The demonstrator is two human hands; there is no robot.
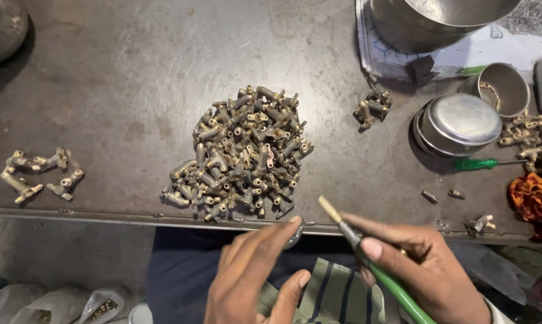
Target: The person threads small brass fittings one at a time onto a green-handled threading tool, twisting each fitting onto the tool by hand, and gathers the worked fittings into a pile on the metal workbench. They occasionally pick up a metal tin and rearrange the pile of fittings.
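While the dark metal worktable (pixel 133 72) fills most of the view, its front edge runs just above both hands. At its far right stands a large steel bowl (pixel 439 18) on a sheet of printed paper (pixel 493 51). In the middle of the table lies the heap of small brass fittings (pixel 241 156), the nearest of them just beyond the fingertips of the left hand (pixel 253 273). That hand is below the table edge, over a striped cloth (pixel 337 297) on the lap, fingers stretched towards the edge and loosely spread, thumb bent inward; its forefinger tip touches a small round metal piece (pixel 296 234) at the edge, though whether it grips it cannot be told. The right hand (pixel 427 270) is closed around a green-handled tool (pixel 391 282), thumb pressed on the shaft, with the pale tip pointing up and left, just short of the table edge and near the bottom of the heap. Right of the heap sits a lidded steel container (pixel 460 123), an open steel cup (pixel 502 87) behind it. A green screwdriver (pixel 481 163) lies in front of the container. Smaller groups of fittings lie at the far left (pixel 36 174), behind the heap to the right (pixel 373 108) and at the right edge (pixel 529 135). An orange flower (pixel 530 198) rests at the right.
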